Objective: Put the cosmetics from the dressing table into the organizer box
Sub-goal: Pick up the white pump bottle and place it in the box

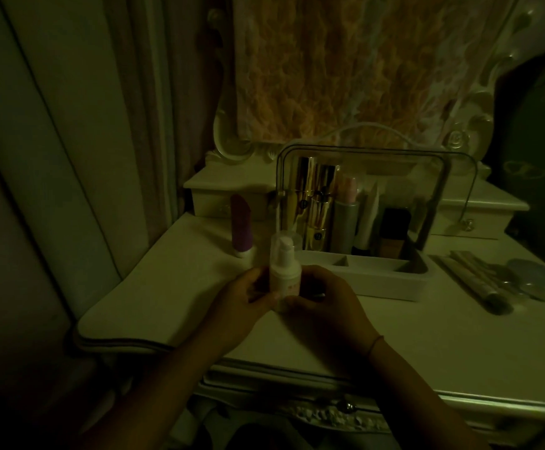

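Note:
A white pump bottle [285, 271] with a clear cap stands upright above the dressing table [394, 329], held between both hands. My left hand [238, 303] grips its left side and my right hand [324, 303] wraps its lower right side. Just behind and to the right sits the white organizer box [391, 280] with its clear lid raised. Inside it stand gold tubes [316, 206], a grey bottle with a pink cap [346, 219], a white tube and a dark bottle [393, 232]. Its front compartments look bare.
A purple bottle [242, 225] stands on the table left of the box. Brushes and tubes [485, 280] and a round clear dish [534, 277] lie at the right. Small drawers and an ornate mirror frame rise behind. A curtain hangs at the left.

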Motion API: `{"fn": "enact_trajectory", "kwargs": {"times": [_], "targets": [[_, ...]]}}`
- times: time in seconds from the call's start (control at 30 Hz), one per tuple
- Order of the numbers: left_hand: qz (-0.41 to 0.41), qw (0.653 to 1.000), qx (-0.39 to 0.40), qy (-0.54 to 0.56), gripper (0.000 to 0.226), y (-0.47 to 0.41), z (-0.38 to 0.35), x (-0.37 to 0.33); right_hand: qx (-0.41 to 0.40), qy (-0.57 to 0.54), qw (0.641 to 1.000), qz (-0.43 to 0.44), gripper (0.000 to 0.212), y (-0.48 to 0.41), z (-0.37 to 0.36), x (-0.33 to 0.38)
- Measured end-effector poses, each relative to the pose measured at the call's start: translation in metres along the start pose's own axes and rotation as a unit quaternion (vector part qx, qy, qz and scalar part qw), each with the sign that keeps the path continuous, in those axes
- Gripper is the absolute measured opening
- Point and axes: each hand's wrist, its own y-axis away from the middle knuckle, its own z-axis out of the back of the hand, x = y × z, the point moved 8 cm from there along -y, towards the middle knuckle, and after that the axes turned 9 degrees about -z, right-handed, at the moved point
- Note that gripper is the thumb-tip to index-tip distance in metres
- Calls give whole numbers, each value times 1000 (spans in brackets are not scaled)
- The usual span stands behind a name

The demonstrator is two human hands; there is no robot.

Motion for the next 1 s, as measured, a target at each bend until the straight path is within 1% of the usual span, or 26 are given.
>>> {"fn": "enact_trajectory", "kwargs": {"times": [0.13, 0.2, 0.27, 0.37, 0.47, 0.6, 0.73, 0.87, 1.0], "targets": [[-12, 1000, -12, 10, 40, -2, -4, -7, -28, 17, 999, 20, 38, 4, 4, 5], [-32, 999, -13, 14, 39, -5, -6, -19, -47, 22, 998, 32, 38, 4, 10, 11], [-55, 998, -12, 19, 36, -10, -8, -34, -70, 13, 997, 43, 37, 4, 18, 18], [-77, 997, -11, 20, 32, -23, -11, -52, -90, -29, 995, 35, 32, -3, 29, 28], [-89, 996, -18, 15, 35, -40, -12, -58, -102, -38, 994, 33, 30, -14, 38, 36], [-90, 996, -24, -3, 40, -58, -15, -58, -113, -13, 993, 22, 36, -33, 42, 36], [-78, 996, -33, -22, 35, -69, -13, -49, -111, 14, 994, 1, 40, -49, 38, 28], [-50, 997, -51, -26, 35, -72, -9, -37, -126, 21, 992, -9, 40, -56, 36, 22], [-47, 996, -66, -42, 31, -71, -6, -29, -111, 47, 992, -19, 41, -61, 29, 18]]}}
